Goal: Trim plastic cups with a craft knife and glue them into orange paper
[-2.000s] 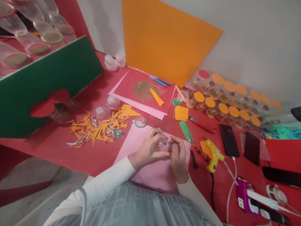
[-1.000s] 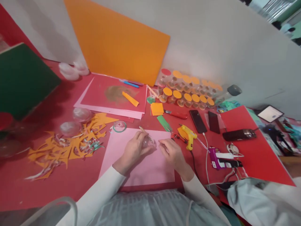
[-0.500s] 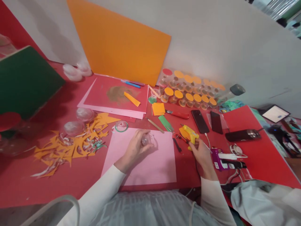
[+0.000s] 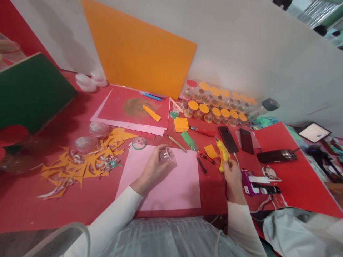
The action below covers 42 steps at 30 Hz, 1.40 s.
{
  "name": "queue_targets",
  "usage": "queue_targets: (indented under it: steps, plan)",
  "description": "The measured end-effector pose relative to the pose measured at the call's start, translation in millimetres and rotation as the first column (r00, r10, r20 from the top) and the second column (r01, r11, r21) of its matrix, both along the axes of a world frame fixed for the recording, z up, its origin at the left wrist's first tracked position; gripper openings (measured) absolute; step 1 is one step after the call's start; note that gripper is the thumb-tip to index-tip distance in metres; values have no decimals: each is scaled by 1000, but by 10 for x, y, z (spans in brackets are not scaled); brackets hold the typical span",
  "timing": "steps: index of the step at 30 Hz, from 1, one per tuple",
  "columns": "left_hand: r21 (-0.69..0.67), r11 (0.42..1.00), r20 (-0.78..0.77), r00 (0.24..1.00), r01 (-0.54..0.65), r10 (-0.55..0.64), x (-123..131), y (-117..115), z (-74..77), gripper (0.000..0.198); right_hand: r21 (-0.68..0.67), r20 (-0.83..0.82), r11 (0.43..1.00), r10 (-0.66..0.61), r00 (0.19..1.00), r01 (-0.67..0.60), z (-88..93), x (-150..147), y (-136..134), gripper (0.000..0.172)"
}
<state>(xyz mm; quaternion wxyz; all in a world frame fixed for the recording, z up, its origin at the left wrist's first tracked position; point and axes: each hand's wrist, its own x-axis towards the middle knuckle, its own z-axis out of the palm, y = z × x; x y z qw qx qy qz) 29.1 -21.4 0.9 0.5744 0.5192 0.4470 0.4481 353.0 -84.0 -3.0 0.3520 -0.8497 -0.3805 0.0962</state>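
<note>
My left hand (image 4: 155,164) is closed round a small clear plastic cup (image 4: 167,155), held just over the pink paper sheet (image 4: 171,189) with its mouth tilted to the right. In my right hand (image 4: 232,175) is a yellow glue gun (image 4: 223,154), its nozzle pointing away from me; my fingers wrap the handle. A black cord hangs below that hand. Left of the glue gun lie an orange paper square (image 4: 210,151) and a small red-and-black tool (image 4: 207,157). A clear lid with a green rim (image 4: 139,143) rests at the pink sheet's upper left corner.
Orange paper scraps (image 4: 83,164) spread over the left side near clear plastic domes (image 4: 86,144). Clear cups with orange tops (image 4: 216,112) stand in rows at the back. A red-handled knife (image 4: 203,131), phones (image 4: 227,139) and a purple power strip (image 4: 248,182) lie toward the right.
My right hand has lifted the glue gun off the orange paper square and turned it more upright. The cup in my left hand has rotated, so its opening shows more.
</note>
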Motion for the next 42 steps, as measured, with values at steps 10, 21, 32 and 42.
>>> queue_targets:
  steps: [10,21,32,42]
  plan:
    - [58,998,-19,1000,-21,22,-9,13,-40,41,366,-364,924,32,931,111,391,-529,-158,41]
    - [-7,999,46,998,-52,53,-22,-125,325,42,620,-403,782,390,828,-67,1020,-1077,193,21]
    - [210,950,-90,963,-231,254,-41,115,296,25,352,-653,856,514,556,-378,549,-1483,425,39]
    - [114,960,-86,960,-255,266,29,154,38,31,396,-435,765,643,630,-508,-4,-1505,295,26]
